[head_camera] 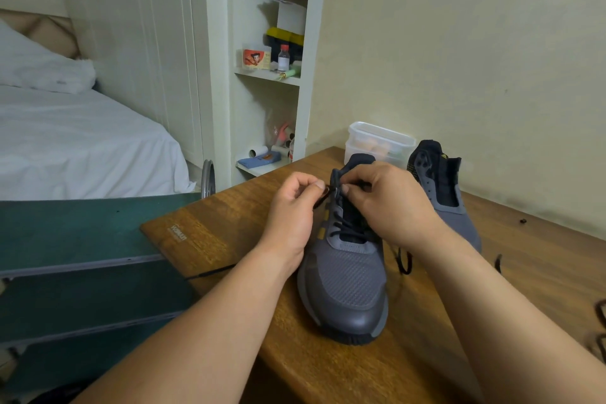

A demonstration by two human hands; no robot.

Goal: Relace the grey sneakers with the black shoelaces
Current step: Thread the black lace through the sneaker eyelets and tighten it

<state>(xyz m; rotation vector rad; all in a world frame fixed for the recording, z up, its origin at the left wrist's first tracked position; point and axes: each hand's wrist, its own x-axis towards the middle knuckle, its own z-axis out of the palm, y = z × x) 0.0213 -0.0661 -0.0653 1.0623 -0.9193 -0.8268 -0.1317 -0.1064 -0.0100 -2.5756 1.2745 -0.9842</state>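
My left hand (293, 207) pinches the black shoelace (349, 233) end beside the grey sneaker (344, 279). My right hand (387, 200) pinches lace at its top eyelets.

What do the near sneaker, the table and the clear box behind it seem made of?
Near sneaker: grey textured mesh upper, matte, with a smoother, faintly shiny, likely synthetic toe cap. Table: wood or wood veneer with a glossy varnish, showing grain and reflections. Clear box: translucent plastic, contents showing through.
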